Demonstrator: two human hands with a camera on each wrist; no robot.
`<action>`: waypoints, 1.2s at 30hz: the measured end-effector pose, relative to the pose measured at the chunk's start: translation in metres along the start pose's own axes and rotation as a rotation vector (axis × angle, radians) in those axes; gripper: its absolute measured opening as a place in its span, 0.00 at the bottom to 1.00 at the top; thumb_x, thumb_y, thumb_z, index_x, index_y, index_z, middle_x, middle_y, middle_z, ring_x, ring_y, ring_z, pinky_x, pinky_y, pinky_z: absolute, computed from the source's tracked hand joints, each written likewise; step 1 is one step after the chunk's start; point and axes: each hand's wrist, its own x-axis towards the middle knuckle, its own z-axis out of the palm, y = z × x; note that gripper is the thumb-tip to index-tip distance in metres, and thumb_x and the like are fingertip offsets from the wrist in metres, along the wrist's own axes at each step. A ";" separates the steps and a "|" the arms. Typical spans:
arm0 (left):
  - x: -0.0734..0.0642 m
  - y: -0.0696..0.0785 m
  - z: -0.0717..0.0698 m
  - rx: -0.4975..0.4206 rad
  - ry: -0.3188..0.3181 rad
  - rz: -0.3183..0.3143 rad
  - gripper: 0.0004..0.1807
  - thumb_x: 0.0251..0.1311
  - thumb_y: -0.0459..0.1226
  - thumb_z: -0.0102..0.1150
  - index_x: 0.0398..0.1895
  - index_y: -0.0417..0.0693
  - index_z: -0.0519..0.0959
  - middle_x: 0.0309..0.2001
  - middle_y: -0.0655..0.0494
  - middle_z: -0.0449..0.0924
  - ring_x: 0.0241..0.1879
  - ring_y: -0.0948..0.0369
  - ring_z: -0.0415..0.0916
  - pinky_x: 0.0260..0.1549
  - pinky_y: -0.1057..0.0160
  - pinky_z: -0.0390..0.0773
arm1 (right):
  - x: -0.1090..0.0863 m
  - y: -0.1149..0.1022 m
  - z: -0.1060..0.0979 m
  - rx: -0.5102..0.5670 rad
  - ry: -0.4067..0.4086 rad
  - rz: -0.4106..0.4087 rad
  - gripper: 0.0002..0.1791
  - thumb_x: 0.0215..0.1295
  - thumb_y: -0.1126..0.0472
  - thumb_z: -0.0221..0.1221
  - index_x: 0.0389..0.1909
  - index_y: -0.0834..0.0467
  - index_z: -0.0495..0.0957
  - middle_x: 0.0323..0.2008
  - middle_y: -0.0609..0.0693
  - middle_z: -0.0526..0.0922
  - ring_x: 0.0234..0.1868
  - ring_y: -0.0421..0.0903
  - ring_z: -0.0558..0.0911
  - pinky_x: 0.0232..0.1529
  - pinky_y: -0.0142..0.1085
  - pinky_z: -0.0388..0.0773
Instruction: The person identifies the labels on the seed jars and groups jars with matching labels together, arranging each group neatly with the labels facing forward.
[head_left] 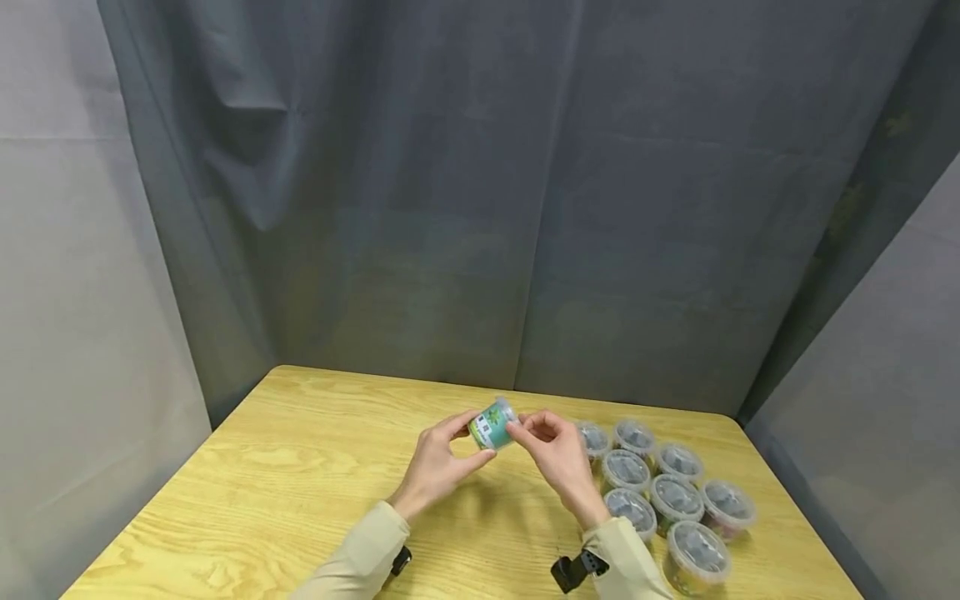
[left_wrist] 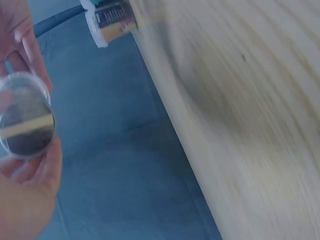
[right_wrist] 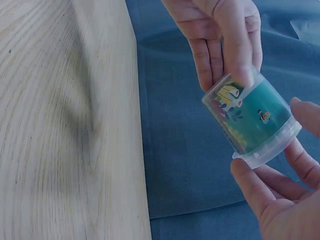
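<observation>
Found a labelled cup [head_left: 491, 427] tilted between both hands, above the counter [head_left: 225, 500]. Noted left hand [head_left: 435, 468] gripping near the base, right hand [head_left: 558, 458] pinching the lid [right_wrist: 272, 145] end. Recorded lidded tubs [head_left: 677, 497] grouped right of right hand. Judged advisable to steady the cup without squeezing its wall, applying finger force only at the rim.
</observation>
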 end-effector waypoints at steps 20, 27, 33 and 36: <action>0.002 -0.003 -0.006 -0.038 -0.111 -0.074 0.31 0.56 0.49 0.69 0.62 0.47 0.75 0.54 0.51 0.83 0.52 0.54 0.82 0.53 0.53 0.81 | 0.001 0.001 0.005 -0.017 0.001 -0.049 0.13 0.59 0.53 0.69 0.35 0.57 0.80 0.47 0.53 0.83 0.57 0.54 0.81 0.57 0.49 0.79; 0.007 -0.009 -0.015 -0.141 -0.139 -0.103 0.27 0.65 0.46 0.61 0.67 0.53 0.70 0.56 0.46 0.81 0.54 0.52 0.81 0.55 0.52 0.79 | 0.003 0.006 0.013 -0.051 -0.043 -0.114 0.10 0.60 0.60 0.68 0.37 0.59 0.79 0.44 0.54 0.80 0.57 0.55 0.80 0.56 0.44 0.80; 0.011 -0.017 -0.023 -0.108 -0.179 -0.043 0.24 0.67 0.46 0.58 0.66 0.62 0.71 0.59 0.48 0.79 0.54 0.53 0.81 0.53 0.58 0.81 | 0.006 0.009 0.023 -0.112 -0.099 -0.236 0.07 0.60 0.63 0.67 0.36 0.58 0.79 0.41 0.54 0.78 0.57 0.57 0.80 0.57 0.48 0.79; 0.015 -0.020 -0.030 -0.082 -0.222 -0.031 0.22 0.68 0.46 0.57 0.64 0.59 0.74 0.59 0.50 0.78 0.54 0.53 0.81 0.52 0.58 0.81 | 0.008 0.010 0.028 -0.133 -0.123 -0.304 0.07 0.60 0.64 0.67 0.36 0.58 0.78 0.40 0.54 0.78 0.56 0.58 0.80 0.57 0.49 0.78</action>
